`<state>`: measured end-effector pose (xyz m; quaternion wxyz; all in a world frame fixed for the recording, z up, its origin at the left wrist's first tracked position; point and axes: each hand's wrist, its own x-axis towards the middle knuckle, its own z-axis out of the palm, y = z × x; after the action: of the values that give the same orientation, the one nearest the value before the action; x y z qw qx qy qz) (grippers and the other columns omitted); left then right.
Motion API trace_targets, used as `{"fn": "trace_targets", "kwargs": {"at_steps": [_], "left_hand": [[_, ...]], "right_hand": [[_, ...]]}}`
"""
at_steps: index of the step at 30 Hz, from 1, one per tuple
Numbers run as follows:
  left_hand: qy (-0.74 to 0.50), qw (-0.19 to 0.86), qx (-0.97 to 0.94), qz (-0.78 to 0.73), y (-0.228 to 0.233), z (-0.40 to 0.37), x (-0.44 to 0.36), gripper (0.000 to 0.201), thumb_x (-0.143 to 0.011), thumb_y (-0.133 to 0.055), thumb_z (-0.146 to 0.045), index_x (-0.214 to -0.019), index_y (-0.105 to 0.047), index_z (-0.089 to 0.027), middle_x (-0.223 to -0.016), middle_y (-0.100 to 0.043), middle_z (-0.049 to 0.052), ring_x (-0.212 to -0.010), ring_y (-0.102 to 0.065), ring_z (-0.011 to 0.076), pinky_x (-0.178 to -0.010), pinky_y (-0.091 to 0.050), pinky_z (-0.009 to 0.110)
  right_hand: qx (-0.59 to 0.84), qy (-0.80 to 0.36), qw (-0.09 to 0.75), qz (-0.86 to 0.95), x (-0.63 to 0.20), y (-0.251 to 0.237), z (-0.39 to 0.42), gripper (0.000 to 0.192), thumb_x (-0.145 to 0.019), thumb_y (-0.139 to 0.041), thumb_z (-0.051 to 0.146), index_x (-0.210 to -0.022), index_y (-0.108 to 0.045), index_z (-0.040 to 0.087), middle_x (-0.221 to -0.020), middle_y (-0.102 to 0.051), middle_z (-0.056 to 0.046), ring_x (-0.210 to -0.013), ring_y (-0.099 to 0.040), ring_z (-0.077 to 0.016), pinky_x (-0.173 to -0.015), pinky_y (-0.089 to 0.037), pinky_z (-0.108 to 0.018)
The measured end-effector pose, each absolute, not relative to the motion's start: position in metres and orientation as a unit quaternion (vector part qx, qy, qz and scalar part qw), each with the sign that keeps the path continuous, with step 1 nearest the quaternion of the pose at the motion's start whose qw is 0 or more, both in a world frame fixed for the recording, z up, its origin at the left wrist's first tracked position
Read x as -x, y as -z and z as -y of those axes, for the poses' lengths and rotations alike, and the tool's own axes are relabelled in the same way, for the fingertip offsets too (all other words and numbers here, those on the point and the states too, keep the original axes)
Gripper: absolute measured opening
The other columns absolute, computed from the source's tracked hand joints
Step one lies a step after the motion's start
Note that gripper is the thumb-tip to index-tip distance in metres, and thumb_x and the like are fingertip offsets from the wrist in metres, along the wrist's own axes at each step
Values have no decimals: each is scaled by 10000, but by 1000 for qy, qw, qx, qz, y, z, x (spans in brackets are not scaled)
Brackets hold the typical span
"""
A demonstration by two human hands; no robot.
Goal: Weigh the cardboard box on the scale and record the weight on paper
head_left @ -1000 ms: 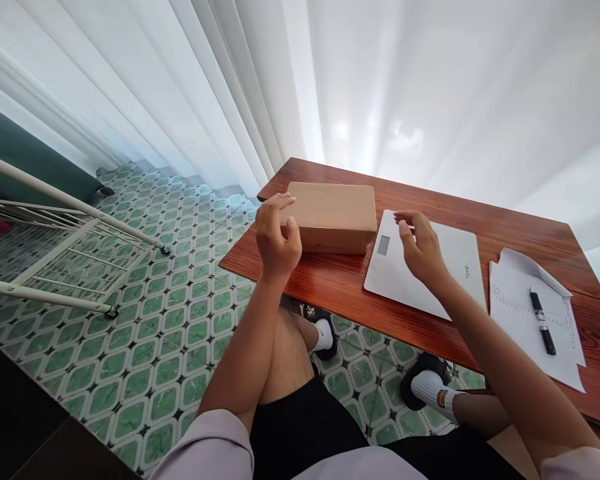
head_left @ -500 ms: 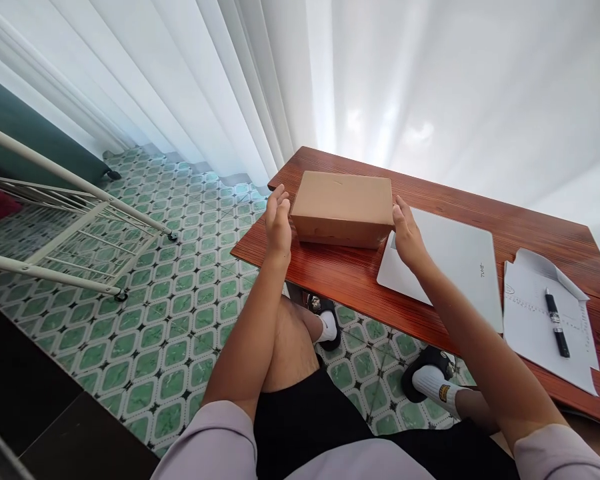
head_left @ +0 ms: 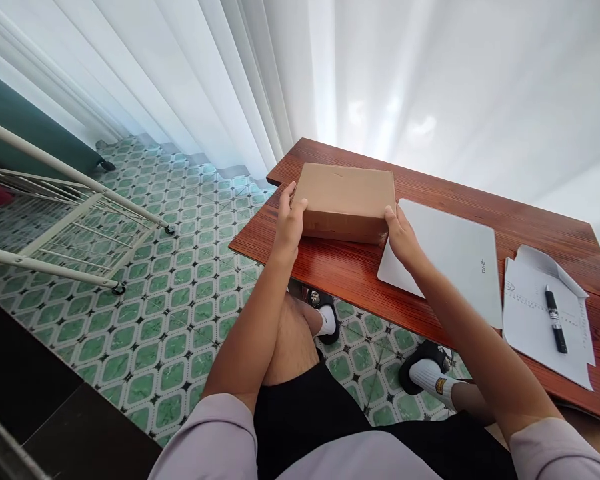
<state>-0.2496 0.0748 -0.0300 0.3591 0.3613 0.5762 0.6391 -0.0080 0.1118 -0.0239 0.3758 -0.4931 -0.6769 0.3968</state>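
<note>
A closed brown cardboard box (head_left: 347, 190) rests on the left part of the reddish wooden table (head_left: 340, 263). My left hand (head_left: 290, 217) grips its left end, the thumb at the near top corner and the fingers along the side. At the opposite end my right hand (head_left: 403, 233) holds the right side, its thumb on the near right corner. Most of the right fingers are hidden behind that hand. Beside the box lies a silver closed laptop (head_left: 445, 257), partly under my right hand and forearm.
Papers (head_left: 540, 320) with a black pen (head_left: 556, 319) on them lie right of the laptop. White curtains (head_left: 380, 80) hang behind the table. A white wheeled metal rack (head_left: 100, 193) stands at the left on the green tiled floor (head_left: 200, 267).
Both hands have closed in on the box's ends; my left thumb now presses its near corner. The box itself looks little moved on the table, while the view has shifted slightly.
</note>
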Motion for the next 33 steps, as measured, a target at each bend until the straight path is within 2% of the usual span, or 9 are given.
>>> {"fn": "trace_targets", "kwargs": {"at_steps": [8,14,19,26,30,33], "left_hand": [[-639,344,-346,-595,28,-76,245,503,-939,-491,-234,-1441,-458,-204,-1534,-459,69,-1409,-436,243,-1133,-401,368],[-670,248,-372,-592,34,-75,243,345,-946,-451,-259,-1281,-512,-202,-1419,-530,91,-1318,-488,264,-1113,-400,402],[-689,200,-414,-560,34,-72,241,388,-961,-415,-312,-1314,-534,-203,-1409,-549,88,-1306,-496,255,-1082,-429,385],[-724,155,-477,-473,28,-72,229,455,-955,-428,-329,-1373,-564,-211,-1473,-535,54,-1402,-452,221,-1177,-375,343],[-715,198,-493,-454,23,-71,217,511,-979,-448,-463,-1419,-570,-232,-1487,-533,45,-1436,-429,256,-1214,-351,381],[-701,231,-500,-452,20,-69,205,541,-983,-442,-534,-1450,-560,-287,-1491,-531,10,-1423,-448,264,-1205,-377,393]], "right_hand": [[489,-378,393,681,11,29,-111,570,-1042,-331,574,-1535,-428,302,-1561,-464,-14,-1474,-377,-267,-1263,-250,-510],[458,-390,421,679,13,29,-104,584,-1043,-334,594,-1524,-442,282,-1579,-442,-25,-1478,-373,-241,-1268,-246,-480],[441,-389,442,677,10,22,-96,586,-1049,-344,622,-1533,-440,306,-1584,-439,-8,-1481,-373,-242,-1269,-249,-475],[430,-366,463,684,-7,5,-93,564,-1048,-390,625,-1526,-460,334,-1567,-463,3,-1460,-403,-268,-1250,-294,-484],[439,-372,465,673,-24,3,-92,567,-1052,-381,629,-1551,-413,363,-1573,-454,14,-1462,-399,-279,-1221,-349,-503],[451,-361,467,670,-40,3,-91,573,-1054,-366,643,-1551,-408,361,-1573,-453,10,-1472,-384,-286,-1224,-340,-515]]}}
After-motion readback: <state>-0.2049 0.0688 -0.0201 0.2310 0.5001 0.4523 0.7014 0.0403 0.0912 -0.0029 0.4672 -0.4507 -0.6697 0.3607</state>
